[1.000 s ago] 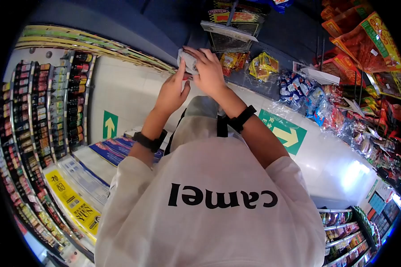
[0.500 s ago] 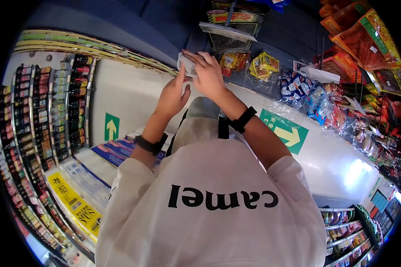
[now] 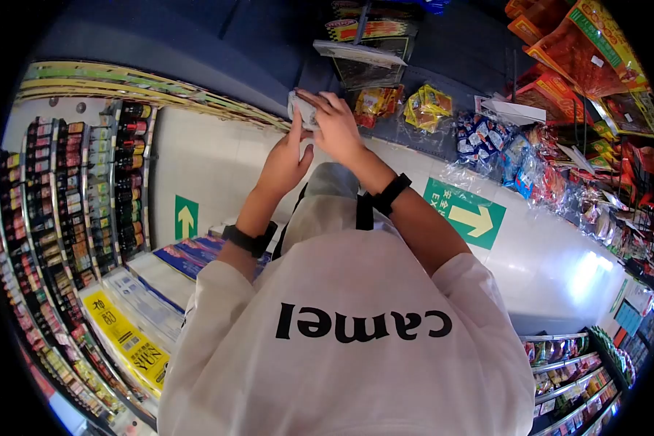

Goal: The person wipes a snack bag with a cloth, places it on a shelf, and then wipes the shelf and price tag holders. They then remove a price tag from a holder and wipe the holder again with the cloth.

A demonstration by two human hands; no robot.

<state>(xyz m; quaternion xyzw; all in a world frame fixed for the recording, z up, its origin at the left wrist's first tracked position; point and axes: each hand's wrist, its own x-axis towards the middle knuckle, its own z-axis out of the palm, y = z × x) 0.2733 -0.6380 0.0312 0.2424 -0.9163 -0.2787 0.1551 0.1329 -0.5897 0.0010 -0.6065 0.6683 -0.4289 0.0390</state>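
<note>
A crumpled greyish-white cloth [image 3: 301, 112] lies against the front edge of the dark shelf [image 3: 258, 87]. My right hand [image 3: 336, 129] grips the cloth from the right, fingers bent over it. Just below and to the left is my left hand [image 3: 285, 166], its index finger stretched up to touch the cloth and its thumb held apart. The left hand's other fingers are mostly hidden. Each wrist wears a black band. Small red and yellow packets [image 3: 378, 105] sit on the shelf right of my right hand.
Yellow packets [image 3: 427, 107], blue-and-white packets [image 3: 479, 138] and large red bags [image 3: 592, 51] fill the shelf rightward. Stacked packages [image 3: 127, 338] stand at lower left, beside racks of bottles [image 3: 131, 174]. A green arrow sign [image 3: 465, 213] marks the pale floor [image 3: 407, 178].
The view has shifted slightly, with shelf goods a little further left. Both hands remain at the cloth by the shelf edge, their poses nearly the same.
</note>
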